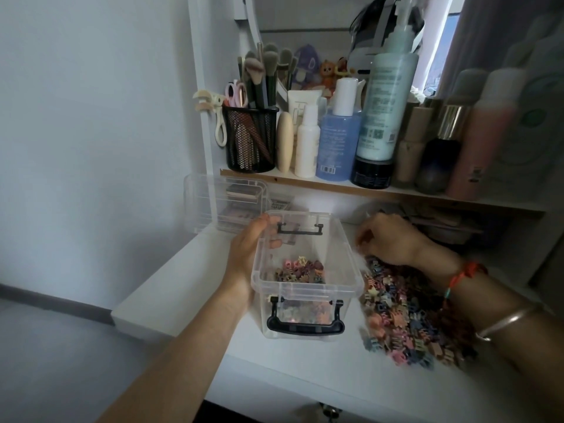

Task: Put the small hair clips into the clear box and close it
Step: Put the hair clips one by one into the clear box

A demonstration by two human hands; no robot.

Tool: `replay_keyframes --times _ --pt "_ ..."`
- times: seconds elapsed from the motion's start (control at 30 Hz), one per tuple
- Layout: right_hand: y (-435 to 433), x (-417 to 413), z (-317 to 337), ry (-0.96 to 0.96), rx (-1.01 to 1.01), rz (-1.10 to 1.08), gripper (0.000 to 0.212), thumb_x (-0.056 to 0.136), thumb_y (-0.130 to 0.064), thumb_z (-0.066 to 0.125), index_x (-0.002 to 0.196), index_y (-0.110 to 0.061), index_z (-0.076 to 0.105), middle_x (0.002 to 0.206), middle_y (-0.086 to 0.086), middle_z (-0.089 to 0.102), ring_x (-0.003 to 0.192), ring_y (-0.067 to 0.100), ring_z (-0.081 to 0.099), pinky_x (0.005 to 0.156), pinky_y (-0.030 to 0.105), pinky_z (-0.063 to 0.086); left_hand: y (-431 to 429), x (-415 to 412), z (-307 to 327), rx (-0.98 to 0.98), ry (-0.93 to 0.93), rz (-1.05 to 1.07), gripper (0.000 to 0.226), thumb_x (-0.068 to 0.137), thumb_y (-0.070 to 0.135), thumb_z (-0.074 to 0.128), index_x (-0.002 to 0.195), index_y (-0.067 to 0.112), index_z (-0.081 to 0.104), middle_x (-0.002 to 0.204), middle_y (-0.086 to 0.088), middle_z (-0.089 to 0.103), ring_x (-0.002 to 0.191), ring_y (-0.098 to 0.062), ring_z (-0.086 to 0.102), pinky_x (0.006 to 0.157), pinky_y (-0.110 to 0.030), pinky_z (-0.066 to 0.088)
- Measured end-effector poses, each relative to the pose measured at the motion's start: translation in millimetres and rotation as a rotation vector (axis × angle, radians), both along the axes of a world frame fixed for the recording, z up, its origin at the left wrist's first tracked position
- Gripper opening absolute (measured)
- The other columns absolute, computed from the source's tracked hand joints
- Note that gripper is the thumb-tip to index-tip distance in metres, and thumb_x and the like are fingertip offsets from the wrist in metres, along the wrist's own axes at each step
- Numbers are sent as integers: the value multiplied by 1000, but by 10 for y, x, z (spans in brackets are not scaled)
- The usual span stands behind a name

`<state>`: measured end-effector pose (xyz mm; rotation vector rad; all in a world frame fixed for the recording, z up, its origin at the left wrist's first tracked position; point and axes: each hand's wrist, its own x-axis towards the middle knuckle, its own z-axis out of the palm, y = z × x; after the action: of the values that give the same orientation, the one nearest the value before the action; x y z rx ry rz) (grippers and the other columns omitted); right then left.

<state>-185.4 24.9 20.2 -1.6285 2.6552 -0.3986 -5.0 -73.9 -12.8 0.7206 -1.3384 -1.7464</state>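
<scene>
- Here, the left hand (248, 250) grips the left wall of the clear rectangular plastic box (348, 270), with fingertips curled over the rim at its far-left corner.
- The right hand (389, 239) rests knuckles-up with its fingers bent down at the far end of the loose pile; blur hides whether it pinches anything.
- The box sits between the two hands, upright and lidless. Its long axis runs away from the person, and a black hinged handle (305, 326) hangs on the near end wall, with another on the far one.
- Inside, a small heap of tiny multicoloured claw hair clips (300, 270) lies on the floor towards the near end.
- The loose pile of hair clips (403, 319) spreads under and beside the right wrist, just right of the box, on the white tabletop (274, 377).
- A red cord bracelet (467, 270) and a silver bangle (506, 322) circle the right forearm.
- Beyond the left hand stands a clear ribbed plastic piece (213, 203).
- Above both hands, a shelf (305, 183) carries bottles and a black mesh brush cup (250, 138).
</scene>
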Motion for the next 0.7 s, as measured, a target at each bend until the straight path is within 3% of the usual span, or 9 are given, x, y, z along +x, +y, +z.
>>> replay_keyframes --times 0.07,0.13,0.23,0.27,0.33,0.4,0.47,0.57,0.7 --pt "43 63 182 -334 -198 57 10 80 -4 64 87 -7 71 80 3 72 68 -1 59 64 7 41 -5 1 -8 2 2 2 24 92 35 44 83 22 62 86 -1 60 78 -15 56 60 -28 39" --pt "118 161 354 -685 -334 136 5 78 -7 66 80 -10 69 52 -11 62 45 -3 50 45 3 36 -8 -2 -15 6 3 -1 24 91 36 45 84 23 63 87 -1 61 79 -15 56 61 -28 40" --pt "163 210 446 -867 -320 247 17 70 -25 65 83 -15 70 56 -11 66 42 0 42 42 6 33 -4 -7 -16 -1 -1 -6 22 90 38 48 84 23 63 87 -1 61 79 -14 56 61 -28 39" --pt "140 209 432 -835 -331 234 18 72 -25 65 85 -14 70 58 -12 67 42 -1 43 43 6 34 -5 -4 -17 -3 0 -11 21 88 40 51 84 23 63 86 0 61 79 -14 56 62 -28 39" --pt "65 126 337 -589 -364 145 8 81 -14 64 84 -11 70 62 -13 68 48 -3 51 53 8 41 -7 -3 -15 1 10 -16 21 88 39 50 84 23 63 85 1 60 78 -14 56 61 -28 39" --pt "7 4 169 -190 -225 39 13 84 -10 60 87 -13 72 88 -1 72 78 9 64 76 16 44 -11 -7 -12 4 18 -20 24 92 35 44 83 23 62 86 1 59 78 -13 55 60 -27 39" --pt "-24 -44 -5 35 -26 -41 19 84 -13 56 93 -16 72 110 7 68 102 24 62 89 26 46 -17 -12 -15 1 20 -23 24 93 35 43 83 22 62 88 -1 58 78 -13 55 59 -27 40" --pt "-42 57 -62 131 91 -116 22 84 -13 53 99 -16 69 113 13 65 104 31 60 85 34 49 -18 -8 -24 11 18 -21 24 91 37 45 86 22 63 88 -1 59 78 -14 56 60 -28 41" --pt "-82 90 -69 120 95 -127 25 84 -11 51 102 -13 68 113 12 65 105 30 60 85 34 49 -15 -1 -14 8 14 -13 22 91 36 46 84 23 62 88 -2 60 77 -13 57 57 -26 41"
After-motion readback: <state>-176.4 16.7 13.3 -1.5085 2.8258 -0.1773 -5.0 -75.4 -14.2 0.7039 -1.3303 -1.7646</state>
